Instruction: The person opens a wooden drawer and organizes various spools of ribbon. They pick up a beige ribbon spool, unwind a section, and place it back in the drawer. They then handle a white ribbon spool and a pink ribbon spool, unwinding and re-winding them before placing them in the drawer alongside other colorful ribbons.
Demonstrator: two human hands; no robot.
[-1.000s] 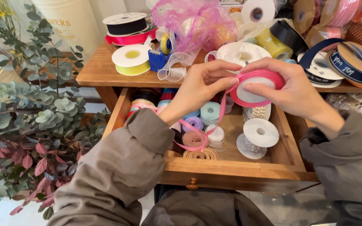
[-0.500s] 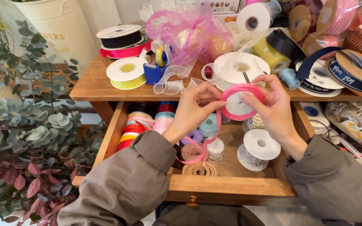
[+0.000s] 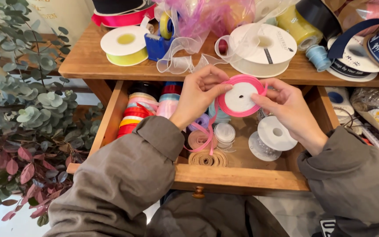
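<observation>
Pink spool (image 3: 241, 95) came down from 1 o'clock to centre over the drawer (image 3: 237, 177), turned face-up. Left hand (image 3: 200, 93) and right hand (image 3: 288, 107) fingers stayed pinched on its rim; ribbon tail (image 3: 207, 134) hung at 7 o'clock, so winding looked unfinished.

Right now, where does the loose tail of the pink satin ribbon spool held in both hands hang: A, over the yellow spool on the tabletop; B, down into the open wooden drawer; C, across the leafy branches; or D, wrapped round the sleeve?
B: the tail of the pink satin ribbon spool drops into the open wooden drawer.
</observation>
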